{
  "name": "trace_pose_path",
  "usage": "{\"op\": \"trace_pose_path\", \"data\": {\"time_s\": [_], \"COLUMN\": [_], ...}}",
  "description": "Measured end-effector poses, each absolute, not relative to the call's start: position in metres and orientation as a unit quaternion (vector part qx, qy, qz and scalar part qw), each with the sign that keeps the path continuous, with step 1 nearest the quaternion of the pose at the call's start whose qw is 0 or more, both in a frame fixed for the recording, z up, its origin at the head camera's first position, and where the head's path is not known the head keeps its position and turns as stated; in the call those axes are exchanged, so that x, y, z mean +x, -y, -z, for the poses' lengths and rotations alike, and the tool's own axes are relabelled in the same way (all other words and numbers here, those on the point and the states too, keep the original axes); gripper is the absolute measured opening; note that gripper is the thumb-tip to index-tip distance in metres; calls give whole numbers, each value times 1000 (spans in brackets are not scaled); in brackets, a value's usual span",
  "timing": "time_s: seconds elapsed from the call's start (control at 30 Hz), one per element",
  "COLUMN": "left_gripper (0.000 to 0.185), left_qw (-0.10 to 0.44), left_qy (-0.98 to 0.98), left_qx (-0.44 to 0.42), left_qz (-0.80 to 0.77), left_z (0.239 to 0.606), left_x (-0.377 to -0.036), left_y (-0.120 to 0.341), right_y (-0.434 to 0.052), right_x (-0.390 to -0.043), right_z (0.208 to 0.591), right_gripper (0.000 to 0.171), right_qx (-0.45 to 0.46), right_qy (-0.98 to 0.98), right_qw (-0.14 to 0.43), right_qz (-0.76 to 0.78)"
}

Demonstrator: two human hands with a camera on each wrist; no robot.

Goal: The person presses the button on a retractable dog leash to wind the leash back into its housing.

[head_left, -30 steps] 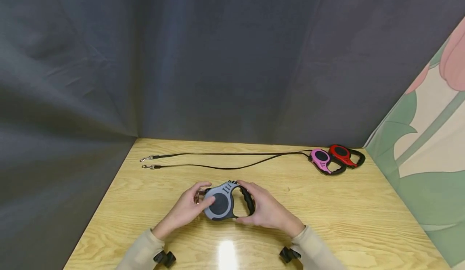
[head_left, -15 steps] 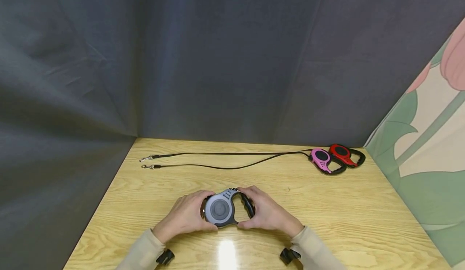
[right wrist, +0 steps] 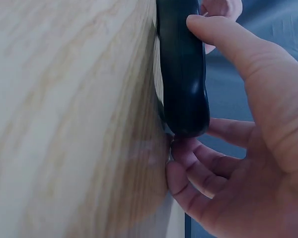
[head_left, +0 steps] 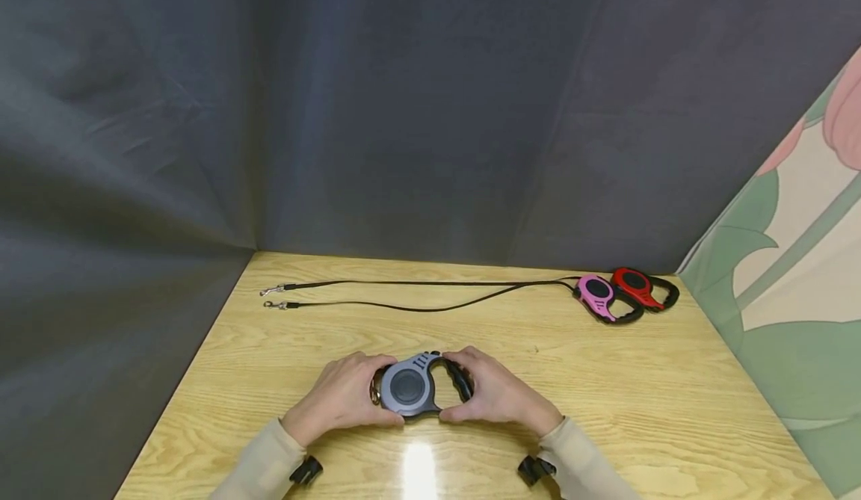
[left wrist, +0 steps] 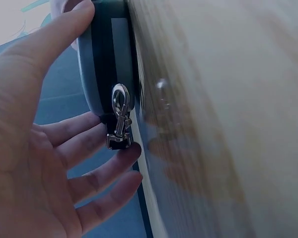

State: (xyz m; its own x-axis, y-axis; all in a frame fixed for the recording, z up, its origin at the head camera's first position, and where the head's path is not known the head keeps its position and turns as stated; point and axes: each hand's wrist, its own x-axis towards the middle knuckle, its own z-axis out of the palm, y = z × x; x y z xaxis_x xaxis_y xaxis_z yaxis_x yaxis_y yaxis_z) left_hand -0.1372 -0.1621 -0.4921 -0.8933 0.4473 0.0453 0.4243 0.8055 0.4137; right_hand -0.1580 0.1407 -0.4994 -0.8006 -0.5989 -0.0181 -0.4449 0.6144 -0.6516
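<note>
A grey-and-black retractable dog leash point(head_left: 407, 386) lies face up close over the table in front of the person. From its left side my left hand point(head_left: 343, 395) holds the round case between thumb and fingers. On the opposite side my right hand point(head_left: 498, 392) grips the black handle point(right wrist: 184, 74) the same way, thumb at the near end and fingers at the far end. In the left wrist view the metal snap hook point(left wrist: 120, 116) hangs out of the case, between the left thumb and fingers.
At the back right lie a pink retractable leash point(head_left: 596, 294) and a red one point(head_left: 632, 285), side by side. Their black cords point(head_left: 417, 310) stretch left across the wooden table point(head_left: 605, 410) to two metal hooks point(head_left: 274, 305). Dark cloth point(head_left: 417, 111) stands behind, patterned fabric point(head_left: 794, 276) on the right.
The grey leash has come slightly nearer the person. My left thumb has moved off the case's round face to its near edge, and the left fingers now wrap its far edge.
</note>
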Motion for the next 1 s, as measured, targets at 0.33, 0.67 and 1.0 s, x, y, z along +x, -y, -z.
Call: {"op": "trace_pose_path", "data": {"time_s": [0.33,0.67,1.0], "left_gripper": [91,78,50], "left_qw": [32,12,-64], "left_qy": [-944,-950,-955], "left_qx": [237,202,179], "left_qz": [-228,-240,-226], "left_z": [493,484,479], "left_x": [-135,-137,-144], "left_y": [168,187,207], "right_y": [-150,-175,-211], "right_x": [-160,-170,-179], "right_z": [500,505,507], "right_gripper": [101,69,59], "right_qx": [-265,-193,-127], "right_qy": [-882,-890,-903], "right_qw": [121,53,-61], "right_qz": [371,410,405]}}
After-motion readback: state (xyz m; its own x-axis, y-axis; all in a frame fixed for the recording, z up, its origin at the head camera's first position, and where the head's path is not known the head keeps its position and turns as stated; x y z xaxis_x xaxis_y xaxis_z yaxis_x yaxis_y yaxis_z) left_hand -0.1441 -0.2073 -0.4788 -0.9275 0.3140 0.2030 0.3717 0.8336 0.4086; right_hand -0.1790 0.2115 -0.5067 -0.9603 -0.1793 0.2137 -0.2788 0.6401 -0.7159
